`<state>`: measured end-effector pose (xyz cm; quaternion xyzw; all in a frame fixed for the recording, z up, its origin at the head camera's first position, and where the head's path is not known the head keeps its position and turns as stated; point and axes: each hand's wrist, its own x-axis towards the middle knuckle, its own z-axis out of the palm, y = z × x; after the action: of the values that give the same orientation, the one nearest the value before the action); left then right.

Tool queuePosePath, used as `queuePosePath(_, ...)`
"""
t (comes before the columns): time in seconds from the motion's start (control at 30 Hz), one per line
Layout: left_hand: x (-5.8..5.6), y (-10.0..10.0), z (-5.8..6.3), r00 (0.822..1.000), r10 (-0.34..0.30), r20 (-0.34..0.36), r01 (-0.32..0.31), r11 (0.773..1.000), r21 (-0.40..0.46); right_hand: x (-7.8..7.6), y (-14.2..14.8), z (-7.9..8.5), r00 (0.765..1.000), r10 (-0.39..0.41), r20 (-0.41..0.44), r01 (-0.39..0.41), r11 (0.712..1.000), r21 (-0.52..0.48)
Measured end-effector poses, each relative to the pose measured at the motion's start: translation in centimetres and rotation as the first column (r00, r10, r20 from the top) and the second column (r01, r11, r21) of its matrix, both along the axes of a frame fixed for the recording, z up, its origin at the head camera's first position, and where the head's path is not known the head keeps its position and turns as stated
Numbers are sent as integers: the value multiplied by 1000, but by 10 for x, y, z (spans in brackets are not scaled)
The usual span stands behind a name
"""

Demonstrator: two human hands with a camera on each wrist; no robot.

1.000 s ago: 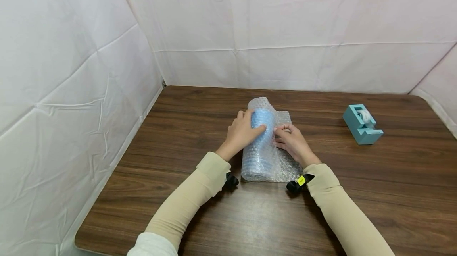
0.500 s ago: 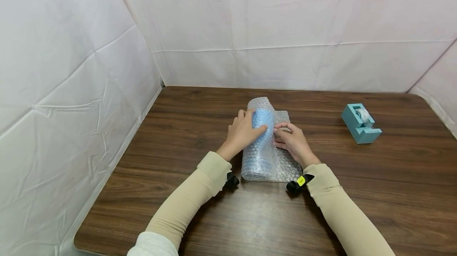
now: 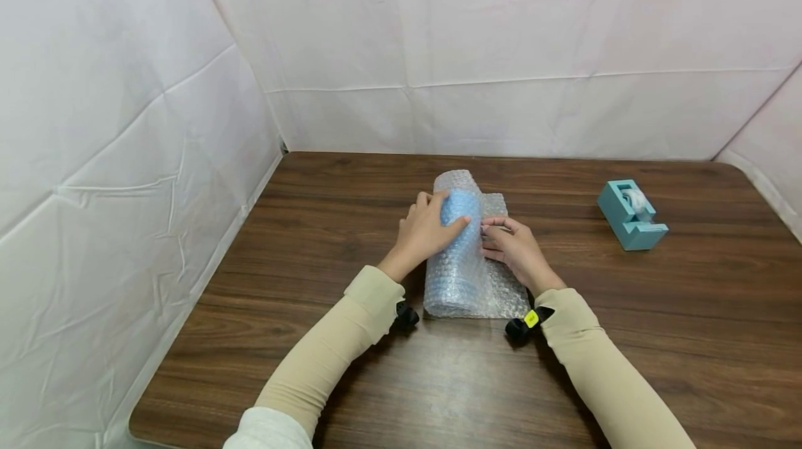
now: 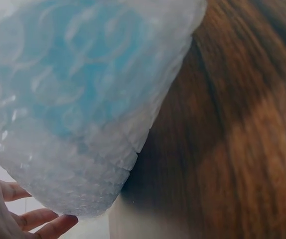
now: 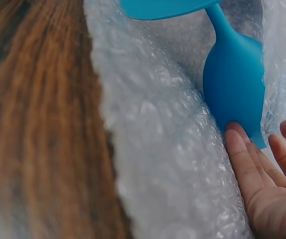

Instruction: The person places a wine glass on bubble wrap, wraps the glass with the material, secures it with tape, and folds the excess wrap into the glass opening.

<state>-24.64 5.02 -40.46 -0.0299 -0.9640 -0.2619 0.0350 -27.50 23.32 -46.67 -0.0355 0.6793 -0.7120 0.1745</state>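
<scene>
A blue goblet (image 5: 235,74) lies inside a roll of bubble wrap (image 3: 454,289); the right wrist view shows its bowl, stem and round foot through the open side. From the left, my left hand (image 3: 422,230) grips the roll, thumb over the top and fingers toward the far end. In the left wrist view, blue shows through the bubble wrap (image 4: 73,174). My right hand (image 3: 515,248) pinches the wrap's edge at the roll's right side. Other fingers (image 5: 242,159) of that hand reach under the wrap, right at the goblet's rim. A flat flap of wrap spreads beneath the right hand.
A teal tape dispenser (image 3: 631,216) with a roll of clear tape stands at the right of the brown wooden table (image 3: 301,226). White cloth walls (image 3: 338,38) rise behind the table and along its left side.
</scene>
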Motion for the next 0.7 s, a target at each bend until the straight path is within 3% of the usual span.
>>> queuePosePath(0.33, 1, -3, 2, 999, -30, 22, 28, 996, 80, 0, 2, 1, 1000, 6, 6, -5, 1000, -15)
queuePosePath(0.7, -2, -5, 0, 997, -72, 25, 70, 995, 75, 0, 5, 0, 1000, 13, -3, -13, 1000, -15)
